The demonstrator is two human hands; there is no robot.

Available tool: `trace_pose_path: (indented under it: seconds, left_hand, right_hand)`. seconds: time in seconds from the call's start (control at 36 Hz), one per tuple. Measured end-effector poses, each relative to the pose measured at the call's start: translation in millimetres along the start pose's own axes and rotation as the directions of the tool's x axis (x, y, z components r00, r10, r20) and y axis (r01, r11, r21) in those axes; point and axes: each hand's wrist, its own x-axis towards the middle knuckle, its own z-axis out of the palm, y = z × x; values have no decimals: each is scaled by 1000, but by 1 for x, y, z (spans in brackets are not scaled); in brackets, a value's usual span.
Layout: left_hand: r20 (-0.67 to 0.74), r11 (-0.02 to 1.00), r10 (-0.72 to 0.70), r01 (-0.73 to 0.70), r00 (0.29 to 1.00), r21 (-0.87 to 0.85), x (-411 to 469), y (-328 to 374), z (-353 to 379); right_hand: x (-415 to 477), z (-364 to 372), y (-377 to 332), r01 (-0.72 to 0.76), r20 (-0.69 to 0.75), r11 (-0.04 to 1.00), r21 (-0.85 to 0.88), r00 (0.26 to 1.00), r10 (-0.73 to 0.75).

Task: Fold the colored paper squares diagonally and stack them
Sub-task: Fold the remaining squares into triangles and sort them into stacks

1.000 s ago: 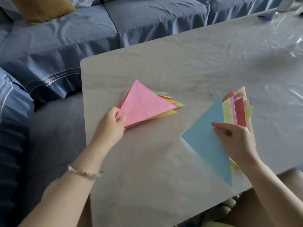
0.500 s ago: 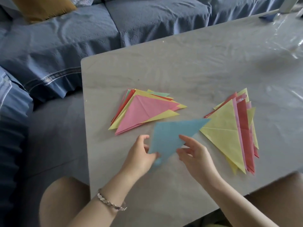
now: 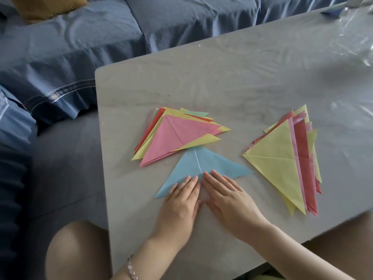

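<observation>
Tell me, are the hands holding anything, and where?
Nothing is gripped: the left hand and right hand press flat on the blue triangle, at its near long edge.

Took blue triangle (image 3: 201, 164) off right pile (image 3: 302, 150), where right grip (image 3: 232, 201) pinched it 1 s back; uncovered yellow top sheet (image 3: 276, 156) there. Carried it mid-air between both grips at 0.5 s. Now laid flat on desk (image 3: 222, 77), lower centre of frame, tip meeting lower edge of left pile (image 3: 173, 115). Pulled left grip (image 3: 179, 205) off pink top (image 3: 177, 134), dropped to blue triangle's near edge. Flattened both grips there, fingers straight, side by side, pressing down.
</observation>
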Motion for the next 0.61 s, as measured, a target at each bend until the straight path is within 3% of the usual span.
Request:
trace_pose_path:
  seconds: [0.33,0.47,0.61]
  left_hand:
    - [29,990,-126,128,992,-54,-29,-30,-12]
    - [-57,985,-174,173,983,-30,-40,-38,-17]
    - [-210,976,-205,215,956,26,-21,-37,-24]
  right_hand:
    - [-25,-22,30,-192,35,976,-106,980,197]
    - [-33,-27,36,-251,-6,966,-70,968,251]
    - [-31,-28,41,-234,-174,972,-17,958,227]
